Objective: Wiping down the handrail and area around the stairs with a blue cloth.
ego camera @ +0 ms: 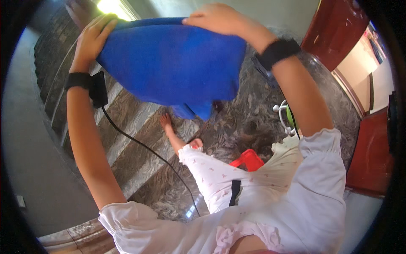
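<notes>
A blue cloth [171, 63], perhaps a garment, hangs spread between my two raised hands, and its lower end bunches into folds. My left hand [93, 41] grips its upper left corner. On the top edge, farther right, my right hand [215, 19] pinches the fabric with bent fingers. Each wrist wears a black band, and a black device [99, 90] with a cable sits at the left one. The cloth hides part of the floor and steps behind it.
Marble-patterned steps [127, 108] rise at the left beside a grey wall [35, 158]. A bare foot [165, 121] rests on a step. Near my legs are a red plastic object [250, 160] and a white-and-green item [288, 116]. Dark red wooden doors [336, 31] stand right.
</notes>
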### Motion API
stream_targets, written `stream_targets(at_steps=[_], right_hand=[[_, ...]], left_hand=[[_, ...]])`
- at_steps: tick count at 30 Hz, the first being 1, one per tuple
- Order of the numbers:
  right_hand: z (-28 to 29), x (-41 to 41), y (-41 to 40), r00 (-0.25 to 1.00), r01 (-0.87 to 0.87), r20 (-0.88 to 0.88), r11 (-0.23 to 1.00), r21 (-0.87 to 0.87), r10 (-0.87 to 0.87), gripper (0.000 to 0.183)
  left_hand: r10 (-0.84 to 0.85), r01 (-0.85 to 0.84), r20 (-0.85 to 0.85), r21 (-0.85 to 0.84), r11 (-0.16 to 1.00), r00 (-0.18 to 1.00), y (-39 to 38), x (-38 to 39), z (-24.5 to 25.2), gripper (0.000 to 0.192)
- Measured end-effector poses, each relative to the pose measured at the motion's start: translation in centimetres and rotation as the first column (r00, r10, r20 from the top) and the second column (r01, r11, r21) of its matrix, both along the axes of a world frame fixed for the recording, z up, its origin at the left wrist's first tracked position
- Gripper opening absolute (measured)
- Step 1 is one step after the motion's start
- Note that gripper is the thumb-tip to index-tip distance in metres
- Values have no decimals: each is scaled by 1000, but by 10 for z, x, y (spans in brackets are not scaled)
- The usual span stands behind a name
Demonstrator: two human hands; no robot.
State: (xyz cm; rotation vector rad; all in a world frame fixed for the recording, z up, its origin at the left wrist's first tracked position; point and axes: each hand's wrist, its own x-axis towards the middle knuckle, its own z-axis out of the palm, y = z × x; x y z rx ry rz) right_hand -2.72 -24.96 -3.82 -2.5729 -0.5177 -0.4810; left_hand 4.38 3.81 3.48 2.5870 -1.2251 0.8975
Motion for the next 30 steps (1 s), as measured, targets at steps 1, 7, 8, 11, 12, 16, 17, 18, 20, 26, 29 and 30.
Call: stream_targets(at_steps=[1,7,8,11,12,16,17,18,20,26,29,30], right_hand=[[4,-1,1,997,-11,-76,999,50,15,43],[-5,-11,10,998,56,-15,996,70,-55,42],[-7,-15,9,998,60,26,995,83,-63,40],[-25,-27,10,993,49,102,991,125,-62,37],[-31,-26,14,981,9,191,987,163,-40,36],[-43,-24,14,928,72,361,995,62,-90,34],[-34,-30,17,957,77,277,996,51,-88,29],[-18,-31,15,977,55,203,996,63,-67,32],[29,-43,13,996,18,-86,1000,11,-17,35],[-15,31,36,971,115,221,988,-103,-90,27],[-4,22,48,976,43,217,997,-57,-29,27],[-5,34,45,965,4,256,980,-200,48,28]], left_hand=[[-14,14,-5,11,1000,1000,3,3,-3,34],[86,-54,217,-151,987,972,0,-20,-41,33],[65,-44,204,-102,994,977,2,-17,-44,34],[-29,34,517,0,999,855,-9,-45,-56,35],[2,0,525,-5,1000,851,-6,-59,-61,36],[-31,132,475,-180,975,880,-7,-85,-85,36],[33,56,355,-236,970,934,-7,-93,-82,34],[88,-19,227,-289,957,970,-11,-97,-78,32],[171,-131,174,-219,967,970,-16,-99,-66,30],[351,-345,189,-66,936,917,-37,-70,-54,27],[9,21,445,-63,998,895,-1,-62,-63,27],[-65,77,474,-6,997,878,6,-47,-62,27]])
